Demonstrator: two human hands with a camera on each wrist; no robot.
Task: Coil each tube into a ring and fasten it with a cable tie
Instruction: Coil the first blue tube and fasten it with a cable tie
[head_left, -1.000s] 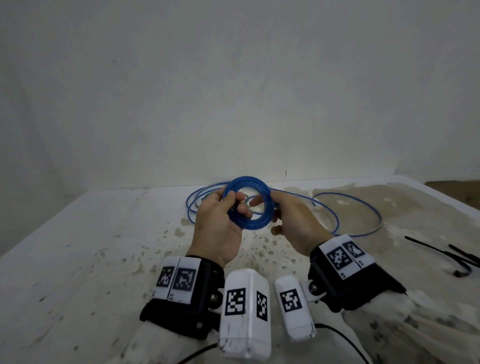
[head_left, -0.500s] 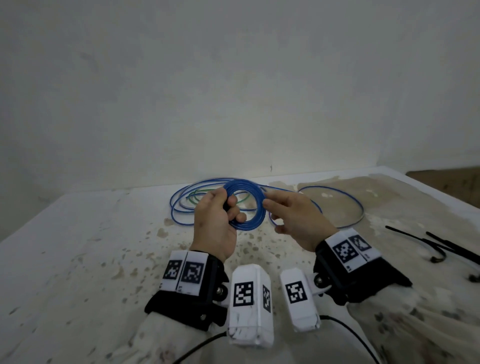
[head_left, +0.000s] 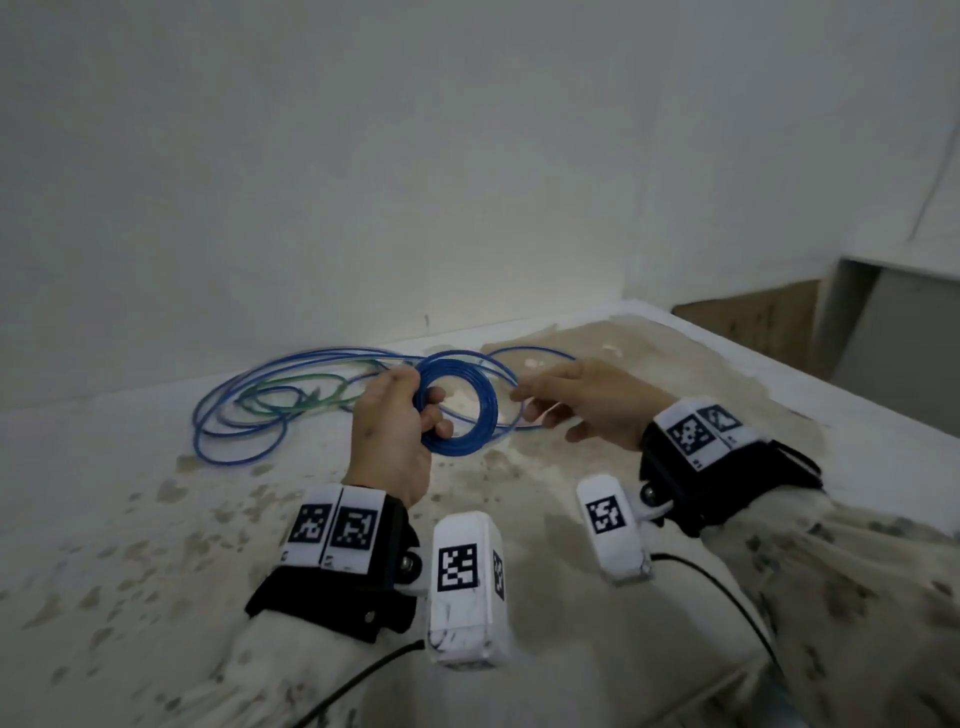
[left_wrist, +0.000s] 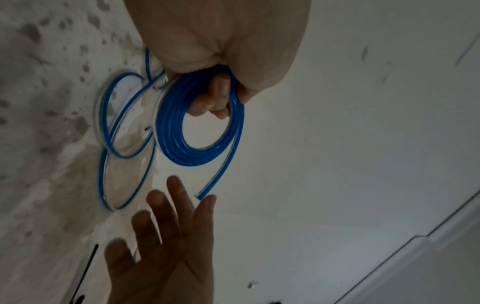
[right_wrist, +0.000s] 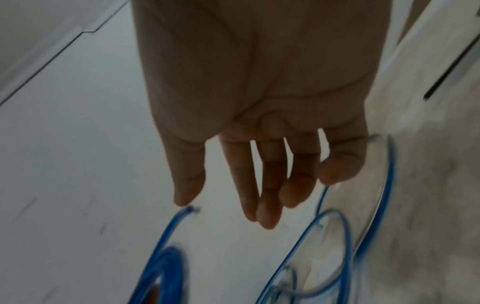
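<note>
My left hand (head_left: 415, 410) grips a blue tube wound into a small ring (head_left: 488, 410), held upright above the table; my fingers curl through the ring (left_wrist: 192, 160). A short free end (left_wrist: 205, 191) sticks out of the ring toward my right hand. My right hand (head_left: 540, 402) hovers just right of the ring with straight, spread fingers (right_wrist: 270, 205) and holds nothing; its thumb tip is close to the free end (right_wrist: 191, 209). More loose tubes, blue and green (head_left: 260, 400), lie in wide loops on the table behind my hands.
The stained white table (head_left: 130, 519) backs onto a white wall, and its right edge drops off near a brown surface (head_left: 753, 317). A thin black cable tie (left_wrist: 88, 265) lies on the table beyond my right hand, seen also as a dark strip (right_wrist: 446, 76).
My right hand has let go of the ring and drawn away to the right with its fingers straightened. My left hand keeps its grip on the ring.
</note>
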